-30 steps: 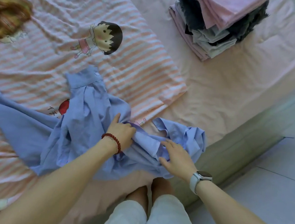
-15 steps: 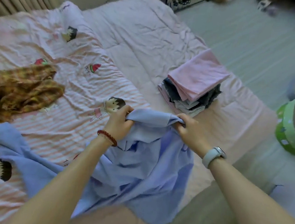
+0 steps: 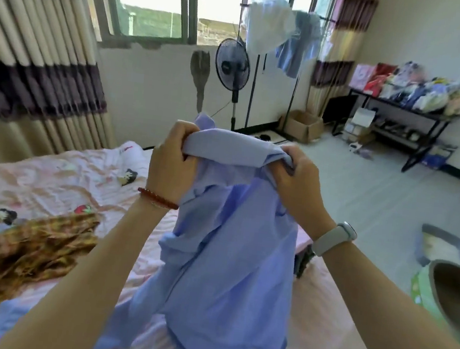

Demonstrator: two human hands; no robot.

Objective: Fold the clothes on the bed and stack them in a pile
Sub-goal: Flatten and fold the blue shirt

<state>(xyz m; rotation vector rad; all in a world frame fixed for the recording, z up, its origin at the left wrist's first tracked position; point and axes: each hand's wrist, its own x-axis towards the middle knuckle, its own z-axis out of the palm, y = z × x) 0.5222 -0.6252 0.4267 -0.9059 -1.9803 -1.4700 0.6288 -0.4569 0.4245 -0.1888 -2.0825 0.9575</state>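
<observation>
Both hands held the blue shirt up in the air over the bed: left hand w/ fingers clenched round the top edge on one side, right hand gripping the bunched top edge on the other, fabric stretched between them. Rest of the shirt hung down in front of the person, one sleeve trailing onto the pink striped bedding. A brown plaid garment lay crumpled on the bed to the left, apart from the shirt.

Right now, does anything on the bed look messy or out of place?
Yes. The brown plaid garment lies crumpled and unfolded on the pink striped bedsheet. The blue shirt hangs bunched from the left hand and right hand.
</observation>
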